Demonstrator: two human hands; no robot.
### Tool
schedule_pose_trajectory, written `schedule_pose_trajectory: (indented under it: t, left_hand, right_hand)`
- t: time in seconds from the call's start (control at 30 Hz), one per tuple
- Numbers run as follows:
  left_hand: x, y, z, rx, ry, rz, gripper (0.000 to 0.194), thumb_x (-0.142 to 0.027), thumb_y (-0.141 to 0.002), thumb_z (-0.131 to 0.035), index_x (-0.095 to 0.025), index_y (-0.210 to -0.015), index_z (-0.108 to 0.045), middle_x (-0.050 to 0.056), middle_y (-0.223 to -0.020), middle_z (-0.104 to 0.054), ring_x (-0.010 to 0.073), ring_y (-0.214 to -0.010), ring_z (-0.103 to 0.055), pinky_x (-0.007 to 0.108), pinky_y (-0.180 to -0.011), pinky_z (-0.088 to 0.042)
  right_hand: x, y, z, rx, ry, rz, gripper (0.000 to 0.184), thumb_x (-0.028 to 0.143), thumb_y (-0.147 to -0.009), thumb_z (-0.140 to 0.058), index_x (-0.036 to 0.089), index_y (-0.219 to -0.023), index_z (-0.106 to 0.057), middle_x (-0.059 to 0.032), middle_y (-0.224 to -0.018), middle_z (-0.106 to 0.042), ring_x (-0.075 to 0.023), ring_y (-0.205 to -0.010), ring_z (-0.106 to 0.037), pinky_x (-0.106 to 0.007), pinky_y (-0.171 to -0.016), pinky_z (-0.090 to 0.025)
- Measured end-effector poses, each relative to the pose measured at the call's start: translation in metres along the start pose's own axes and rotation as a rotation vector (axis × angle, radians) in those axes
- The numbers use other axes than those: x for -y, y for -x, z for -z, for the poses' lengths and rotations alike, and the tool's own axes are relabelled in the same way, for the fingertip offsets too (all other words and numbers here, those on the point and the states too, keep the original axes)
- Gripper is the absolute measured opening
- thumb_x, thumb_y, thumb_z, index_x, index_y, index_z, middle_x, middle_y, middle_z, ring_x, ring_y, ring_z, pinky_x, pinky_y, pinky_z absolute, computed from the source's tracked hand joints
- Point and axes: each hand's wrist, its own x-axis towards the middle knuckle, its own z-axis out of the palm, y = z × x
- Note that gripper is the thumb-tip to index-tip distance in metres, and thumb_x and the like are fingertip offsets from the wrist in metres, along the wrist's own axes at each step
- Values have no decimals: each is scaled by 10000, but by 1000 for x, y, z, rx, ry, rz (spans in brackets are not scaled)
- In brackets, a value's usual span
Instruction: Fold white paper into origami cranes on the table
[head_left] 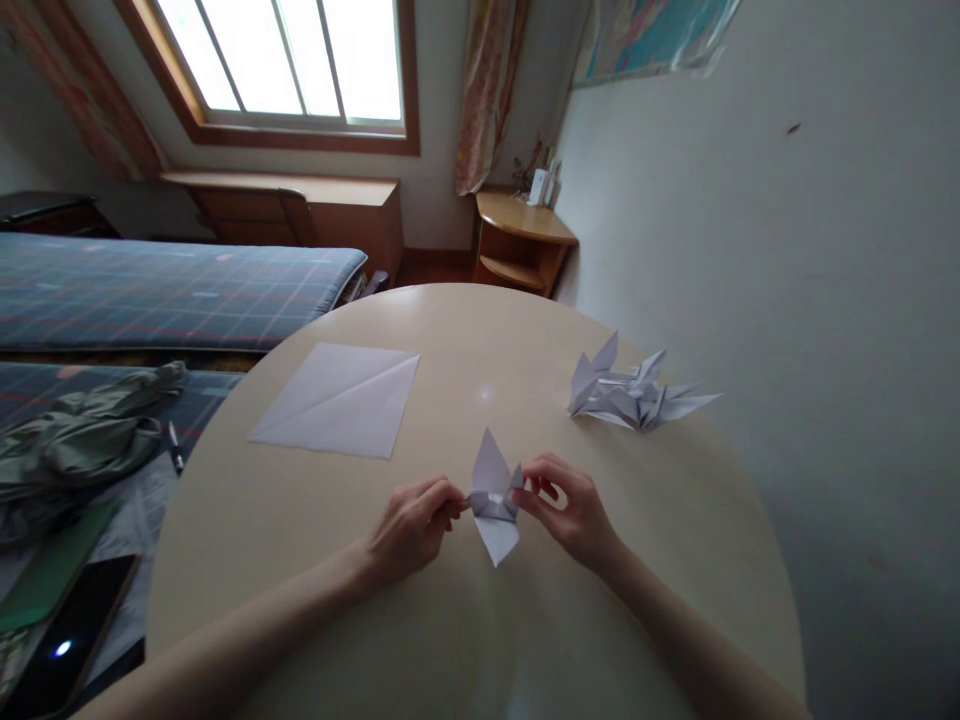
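Note:
Between my two hands is a white origami crane [495,506], its two wings spread, one pointing away from me and one toward me. My left hand [420,522] pinches the crane's left end between thumb and fingers. On the other side, my right hand [566,508] grips the right end, where a small folded point sticks up. Left of the hands, a square sheet of white paper [337,398] with a diagonal crease lies flat on the round table [480,330]. Several folded paper cranes [634,390] sit in a cluster at the right.
Left of the table, a bed [150,295] carries a rumpled grey-green garment [75,440], a pen [175,447], a green folder [56,565] and a dark phone [67,635]. A white wall [840,330] runs along the right. A corner shelf [525,220] stands beyond the table.

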Motion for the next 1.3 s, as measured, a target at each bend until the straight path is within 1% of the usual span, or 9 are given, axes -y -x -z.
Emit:
schedule_pose_trajectory:
  t: [0.23, 0.33, 0.4, 0.47, 0.57, 0.7, 0.87, 1.03, 1.3]
  left_hand:
    - [-3, -8, -4, 44, 69, 118, 210, -180, -889, -451, -145, -727, -581, -4, -604, -574, 86, -523, -538, 168, -514, -424]
    - [-8, -13, -7, 0, 92, 198, 221, -254, -926, -410, -149, -1038, -570, 6, -733, -583, 86, -545, -522, 190, -536, -431]
    - [-12, -16, -9, -50, 109, 199, 346, -301, -944, -380, -161, -1257, -427, -13, -736, -549, 79, -512, -480, 188, -512, -412]
    - [-18, -20, -13, -59, 141, 120, 402, -343, -958, -343, -169, -1320, -354, -40, -664, -499, 79, -488, -442, 180, -490, -388]
    - [-32, -32, -21, 8, 244, -85, 415, -390, -964, -296, -165, -1297, -399, -30, -631, -504, 85, -499, -448, 185, -509, -400]
    - [-52, -64, -42, 14, 415, -221, 334, -389, -943, -362, -147, -1136, -486, 53, -788, -588, 96, -570, -522, 202, -546, -455]
    - [-61, -98, -93, -104, 577, 21, 218, -371, -909, -440, -168, -864, -504, 23, -724, -560, 93, -558, -543, 188, -502, -452]
    - [-56, -105, -139, -121, 724, 194, 229, -381, -912, -418, -172, -908, -511, 5, -679, -555, 80, -469, -530, 176, -430, -421]
    - [-42, -101, -158, -83, 586, 154, 203, -301, -910, -397, -167, -893, -549, 26, -701, -606, 90, -503, -562, 178, -450, -425]
  right_hand:
    - [7, 0, 3, -88, 201, 175, 244, 157, -827, -537, 209, -595, -479, 9, -547, -471, -129, -524, -436, -243, -469, -347]
    - [10, -1, 7, -157, 280, 254, 231, 147, -829, -522, 214, -608, -500, 2, -538, -488, -139, -529, -453, -252, -488, -364]
    - [12, -1, 13, -220, 326, 309, 206, 145, -825, -530, 217, -632, -529, 1, -530, -504, -140, -518, -461, -254, -486, -373]
    - [14, -1, 24, -307, 381, 371, 178, 130, -811, -554, 221, -657, -547, 5, -522, -513, -138, -499, -462, -257, -480, -379]
    - [17, 1, 46, -458, 466, 448, 164, 87, -778, -592, 232, -709, -561, 11, -535, -533, -137, -489, -471, -264, -472, -380]
    - [15, 6, 77, -606, 593, 488, 188, 63, -744, -627, 243, -757, -573, 1, -608, -590, -147, -536, -520, -279, -519, -413]
    - [3, 14, 107, -589, 690, 289, 133, 146, -795, -583, 224, -706, -522, 13, -592, -515, -119, -491, -457, -242, -464, -383]
    - [-10, 23, 126, -433, 584, 22, 90, 211, -815, -531, 214, -896, -491, 62, -560, -434, -99, -433, -436, -196, -422, -370]
    - [-24, 25, 135, -268, 659, -157, 97, 250, -799, -479, 194, -728, -514, 64, -499, -402, -96, -430, -411, -198, -445, -317]
